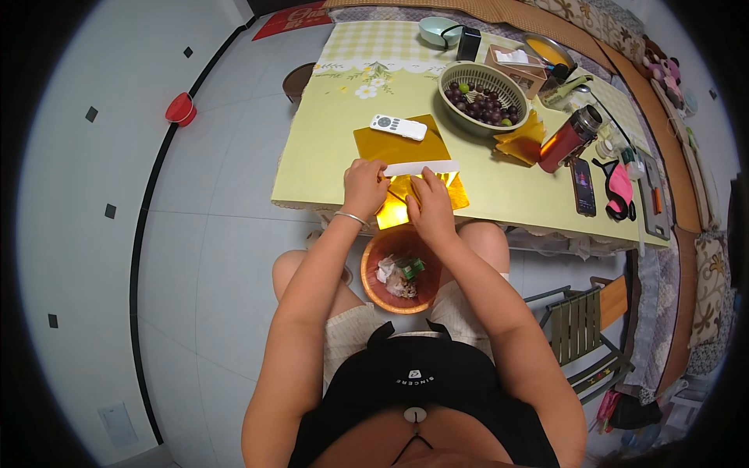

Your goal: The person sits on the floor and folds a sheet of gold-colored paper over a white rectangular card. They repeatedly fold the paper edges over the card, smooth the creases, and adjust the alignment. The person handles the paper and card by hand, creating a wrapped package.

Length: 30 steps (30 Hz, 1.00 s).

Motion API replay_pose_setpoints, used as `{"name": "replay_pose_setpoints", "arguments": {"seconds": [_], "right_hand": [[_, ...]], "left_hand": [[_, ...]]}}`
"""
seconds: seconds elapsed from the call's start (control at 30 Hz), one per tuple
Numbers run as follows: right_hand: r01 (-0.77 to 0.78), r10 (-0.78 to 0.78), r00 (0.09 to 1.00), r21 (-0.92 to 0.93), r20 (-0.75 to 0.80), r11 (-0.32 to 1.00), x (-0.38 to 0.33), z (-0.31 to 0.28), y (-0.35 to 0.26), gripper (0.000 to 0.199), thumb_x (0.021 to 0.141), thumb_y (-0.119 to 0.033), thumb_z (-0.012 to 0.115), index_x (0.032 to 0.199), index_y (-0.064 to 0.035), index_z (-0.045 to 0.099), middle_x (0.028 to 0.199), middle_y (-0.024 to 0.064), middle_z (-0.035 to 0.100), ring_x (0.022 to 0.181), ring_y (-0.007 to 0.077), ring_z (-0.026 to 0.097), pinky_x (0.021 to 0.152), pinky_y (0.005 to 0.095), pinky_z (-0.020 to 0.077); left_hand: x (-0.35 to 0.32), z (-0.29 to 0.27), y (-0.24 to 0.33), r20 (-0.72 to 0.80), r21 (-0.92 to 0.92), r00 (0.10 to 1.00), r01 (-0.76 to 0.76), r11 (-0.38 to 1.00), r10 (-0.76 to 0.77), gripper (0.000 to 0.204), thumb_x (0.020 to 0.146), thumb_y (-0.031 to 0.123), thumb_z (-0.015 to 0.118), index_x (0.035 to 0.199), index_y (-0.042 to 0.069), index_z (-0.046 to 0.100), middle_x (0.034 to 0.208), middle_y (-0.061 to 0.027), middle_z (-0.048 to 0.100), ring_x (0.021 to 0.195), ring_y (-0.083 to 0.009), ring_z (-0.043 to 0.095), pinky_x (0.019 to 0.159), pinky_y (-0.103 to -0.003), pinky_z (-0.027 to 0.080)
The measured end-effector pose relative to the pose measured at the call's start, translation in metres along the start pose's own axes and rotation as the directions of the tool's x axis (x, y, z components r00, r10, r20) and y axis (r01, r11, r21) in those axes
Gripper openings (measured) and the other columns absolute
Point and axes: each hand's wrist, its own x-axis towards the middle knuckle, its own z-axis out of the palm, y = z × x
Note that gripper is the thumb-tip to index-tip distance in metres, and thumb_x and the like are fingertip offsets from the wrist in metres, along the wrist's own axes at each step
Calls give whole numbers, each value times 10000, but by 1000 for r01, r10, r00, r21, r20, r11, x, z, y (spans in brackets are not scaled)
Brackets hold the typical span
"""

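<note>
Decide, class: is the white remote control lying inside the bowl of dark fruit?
No, the white remote control lies on a gold sheet, outside the fruit bowl.

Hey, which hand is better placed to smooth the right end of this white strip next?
Probably your right hand: its fingers lie over the gold sheet, close to that end of the white strip, while your left hand is by the strip's left end.

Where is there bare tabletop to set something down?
Left: between the gold sheet, left hand and table's left edge. Right: between right hand and phone, in front of the red flask. Crowded: from the fruit basket to the pink item.
</note>
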Motion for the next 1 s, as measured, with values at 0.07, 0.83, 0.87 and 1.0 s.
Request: {"name": "replay_pose_setpoints", "arguments": {"seconds": [0.07,0.83,0.87,1.0], "right_hand": [[10,-8,999,-40,44,999,-1,3,3,450,837,-120,699,1260,2,605,1386,273,511,1189,446,529,1092,561,381],[87,-64,991,-194,121,977,0,3,-1,443,848,-148,663,1266,-4,636,1417,242,506,1216,392,518,1093,558,374],[101,-77,989,-196,126,975,1,3,0,447,857,-143,655,1280,-4,623,1424,241,504,1207,393,525,1089,559,377],[68,-61,985,-34,163,997,10,-9,2,468,895,-100,607,1350,-3,556,1450,246,488,1207,416,546,1061,575,399]], "left_hand": [[1,-1,2,-2,-1,1000,7,1000,-7,282,707,67,784,973,59,691,832,-60,671,887,-290,612,821,-421,493],[-45,6,8,-71,285,941,-299,911,331,243,824,122,655,1037,16,704,1127,-152,708,1064,-341,676,906,-431,541],[-44,7,9,-60,292,948,-283,914,312,231,830,134,656,1025,24,712,1115,-144,711,1051,-335,675,932,-456,523],[-29,-3,30,39,268,984,-178,947,174,176,824,174,689,929,41,737,1047,-128,701,1062,-323,637,1050,-564,410]]}}
